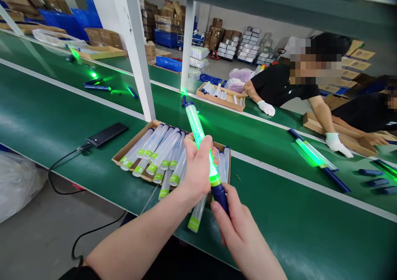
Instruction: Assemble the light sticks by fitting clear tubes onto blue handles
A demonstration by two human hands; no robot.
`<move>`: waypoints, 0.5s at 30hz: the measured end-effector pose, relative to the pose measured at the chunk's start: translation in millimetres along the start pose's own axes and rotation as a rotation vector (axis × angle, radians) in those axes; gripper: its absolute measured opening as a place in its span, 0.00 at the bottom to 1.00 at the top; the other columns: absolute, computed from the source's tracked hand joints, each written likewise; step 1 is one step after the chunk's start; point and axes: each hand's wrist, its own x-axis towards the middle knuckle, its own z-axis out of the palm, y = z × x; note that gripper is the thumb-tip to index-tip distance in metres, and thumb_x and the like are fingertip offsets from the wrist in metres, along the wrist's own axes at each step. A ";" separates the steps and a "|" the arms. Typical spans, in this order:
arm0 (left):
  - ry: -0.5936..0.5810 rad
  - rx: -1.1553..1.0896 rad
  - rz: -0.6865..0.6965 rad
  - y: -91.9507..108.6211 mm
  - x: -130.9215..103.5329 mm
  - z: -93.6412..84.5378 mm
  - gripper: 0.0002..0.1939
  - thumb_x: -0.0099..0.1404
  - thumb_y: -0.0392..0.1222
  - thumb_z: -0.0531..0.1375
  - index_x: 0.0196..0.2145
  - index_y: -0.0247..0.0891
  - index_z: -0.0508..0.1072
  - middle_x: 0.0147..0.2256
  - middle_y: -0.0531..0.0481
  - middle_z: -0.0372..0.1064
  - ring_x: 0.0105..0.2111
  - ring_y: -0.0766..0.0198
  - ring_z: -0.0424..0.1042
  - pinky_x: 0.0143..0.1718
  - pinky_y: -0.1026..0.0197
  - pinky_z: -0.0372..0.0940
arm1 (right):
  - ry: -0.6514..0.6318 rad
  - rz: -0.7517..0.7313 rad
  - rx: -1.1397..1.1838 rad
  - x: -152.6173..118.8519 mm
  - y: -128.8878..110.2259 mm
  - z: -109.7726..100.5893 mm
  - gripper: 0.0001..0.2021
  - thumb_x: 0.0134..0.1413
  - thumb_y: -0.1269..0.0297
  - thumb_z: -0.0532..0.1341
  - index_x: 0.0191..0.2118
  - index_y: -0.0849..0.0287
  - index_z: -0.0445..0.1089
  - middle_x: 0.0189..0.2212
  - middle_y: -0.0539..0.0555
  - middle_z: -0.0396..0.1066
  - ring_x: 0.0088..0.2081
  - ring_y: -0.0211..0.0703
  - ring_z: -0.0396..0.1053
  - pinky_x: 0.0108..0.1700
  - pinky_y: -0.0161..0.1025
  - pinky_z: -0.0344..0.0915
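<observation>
A glowing green light stick (196, 125) with dark blue ends is held at a slant above a cardboard box (124, 148). My left hand (200, 164) is wrapped round its clear, lit tube. The fingers of my right hand (231, 216) grip its dark blue handle (220, 197) at the lower end. In the box under my hands lie several unlit clear tubes (167, 151) with lime green bands and dark blue ends. One tube (195, 222) sticks out over the near side, below my left hand.
A black power bank (107, 134) with a cable lies left of the box. White posts (132, 44) rise beyond. Lit sticks (313, 154) lie on the green belt (266, 147). Across it, a person in white gloves (338, 144) reaches in beside an open carton (356, 141); another person is farther right.
</observation>
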 end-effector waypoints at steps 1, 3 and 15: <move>-0.006 -0.013 0.000 0.0 0.4 -0.7 0.19 0.64 0.41 0.67 0.41 0.45 0.58 0.29 0.61 0.61 0.22 0.73 0.58 0.20 0.71 0.54 | -0.021 0.011 0.043 0.8 -1.1 0.5 0.26 0.75 0.37 0.50 0.68 0.44 0.56 0.26 0.44 0.62 0.25 0.45 0.64 0.28 0.39 0.61; -0.038 -0.050 -0.008 -0.4 1.4 -2.6 0.20 0.63 0.40 0.68 0.41 0.45 0.58 0.29 0.61 0.61 0.23 0.73 0.59 0.20 0.72 0.54 | -0.065 0.035 0.169 1.7 -3.0 1.3 0.26 0.74 0.37 0.52 0.66 0.47 0.57 0.26 0.42 0.60 0.23 0.40 0.60 0.26 0.37 0.58; -0.205 0.085 0.036 1.6 -20.7 14.3 0.18 0.71 0.52 0.65 0.47 0.46 0.59 0.29 0.59 0.63 0.22 0.69 0.59 0.22 0.67 0.60 | 0.066 -0.049 0.009 -0.1 5.4 -13.2 0.35 0.72 0.34 0.51 0.74 0.47 0.52 0.52 0.59 0.74 0.47 0.55 0.75 0.50 0.49 0.72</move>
